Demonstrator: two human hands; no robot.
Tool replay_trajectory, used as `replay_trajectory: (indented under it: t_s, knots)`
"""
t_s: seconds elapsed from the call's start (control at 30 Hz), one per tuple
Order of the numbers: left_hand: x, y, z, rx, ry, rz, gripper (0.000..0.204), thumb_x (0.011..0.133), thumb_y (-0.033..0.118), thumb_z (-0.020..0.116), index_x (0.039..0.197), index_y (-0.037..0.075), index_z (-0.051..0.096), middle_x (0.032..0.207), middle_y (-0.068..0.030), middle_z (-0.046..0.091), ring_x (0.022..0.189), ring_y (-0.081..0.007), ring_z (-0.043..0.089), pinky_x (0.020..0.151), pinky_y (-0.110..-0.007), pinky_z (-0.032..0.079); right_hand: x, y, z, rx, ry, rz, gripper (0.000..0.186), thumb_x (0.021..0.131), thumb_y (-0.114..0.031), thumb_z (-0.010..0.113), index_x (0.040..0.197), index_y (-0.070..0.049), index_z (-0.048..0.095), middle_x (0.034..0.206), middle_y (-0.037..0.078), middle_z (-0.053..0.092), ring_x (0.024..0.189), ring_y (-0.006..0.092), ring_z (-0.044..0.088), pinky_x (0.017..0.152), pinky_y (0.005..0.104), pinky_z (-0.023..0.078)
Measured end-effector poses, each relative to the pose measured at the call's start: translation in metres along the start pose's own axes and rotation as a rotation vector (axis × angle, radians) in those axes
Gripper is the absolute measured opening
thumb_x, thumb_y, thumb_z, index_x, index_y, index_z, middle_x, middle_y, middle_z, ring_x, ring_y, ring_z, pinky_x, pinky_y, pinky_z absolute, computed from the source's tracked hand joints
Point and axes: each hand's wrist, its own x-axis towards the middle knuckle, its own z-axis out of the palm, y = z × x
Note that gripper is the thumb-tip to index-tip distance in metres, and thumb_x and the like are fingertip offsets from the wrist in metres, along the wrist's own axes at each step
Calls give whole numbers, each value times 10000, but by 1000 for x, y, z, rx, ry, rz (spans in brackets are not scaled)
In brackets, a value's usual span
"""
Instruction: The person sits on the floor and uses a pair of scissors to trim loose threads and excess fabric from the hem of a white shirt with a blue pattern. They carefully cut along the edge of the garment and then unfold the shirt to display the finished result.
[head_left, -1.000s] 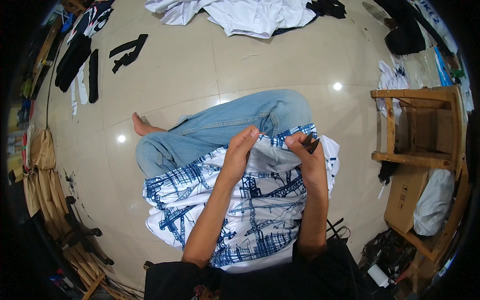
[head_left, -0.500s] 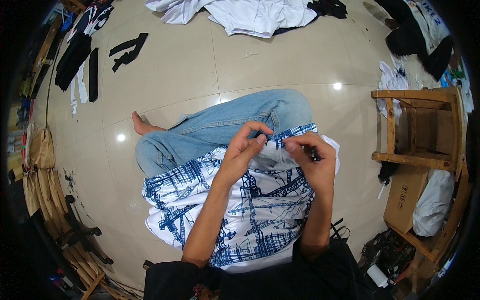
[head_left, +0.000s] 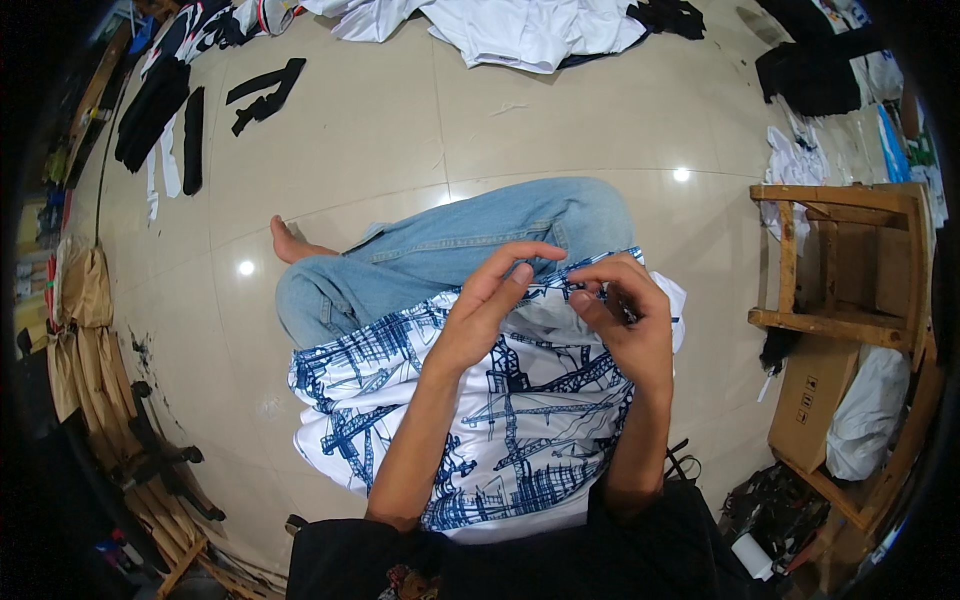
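Note:
A white garment (head_left: 540,430) printed with dark blue crane and tower shapes lies spread across my lap. Its gathered upper edge crosses my jeans, and a greyish inner side shows between my hands. Above that edge, my left hand (head_left: 478,315) has its index finger stretched out and its thumb apart from it; no object shows between them. Facing it, my right hand (head_left: 632,325) curls its fingers over the garment's upper right part. Something small and dark sits within those curled fingers, too hidden to name. Thumb and index finger of this hand are slightly apart.
White cloth (head_left: 530,35) lies on the tiled floor ahead. Black strips (head_left: 265,95) and folded black pieces (head_left: 150,115) are at the far left. On the right stand a wooden stool (head_left: 845,260) and a cardboard box (head_left: 812,405). Brown rolls (head_left: 90,380) line the left side.
Both hands stay over the garment's upper edge. The left index finger has straightened toward the right hand, and the right fingers have lifted and loosened a little. The view has shifted slightly.

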Motion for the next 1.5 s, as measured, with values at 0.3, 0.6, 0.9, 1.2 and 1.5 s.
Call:
replay_trajectory:
  t_s: [0.3,0.6,0.9,1.2,1.5]
  knots:
    - [-5,5,-3,-54,-36,-51,289,987,114,639,1270,59,624,614,85,546,548,15,371,576,-183,274,-2,-2,-14,177,-114,238,150,834,-19,773,952,-21,681,839,-1,666,744,67,598,656,204,441]
    - [-6,6,-3,-42,-48,-41,306,1000,149,627,1292,58,620,678,72,574,565,10,392,561,-181,278,-1,-9,-15,127,156,189,147,863,-16,745,999,4,692,868,21,673,805,85,622,723,215,485]
    - [-6,9,-2,-45,-56,-31,255,1018,133,578,1256,51,621,801,55,612,582,7,385,580,-180,300,-4,-15,-30,169,-32,385,116,887,-60,733,953,13,674,898,17,665,824,84,604,745,229,484]
    - [-4,2,-5,-16,2,-54,217,1022,167,573,1197,49,624,705,79,552,621,12,418,598,-174,290,-11,7,-27,362,-197,218,147,870,-126,750,894,-8,666,970,47,625,860,128,568,755,275,449]
    - [-3,0,-7,-53,-7,-56,219,1001,134,603,1200,45,625,798,13,643,698,-21,551,648,-181,401,-9,7,-26,324,-203,216,146,860,-120,749,878,-6,660,950,47,618,843,130,561,733,271,437]
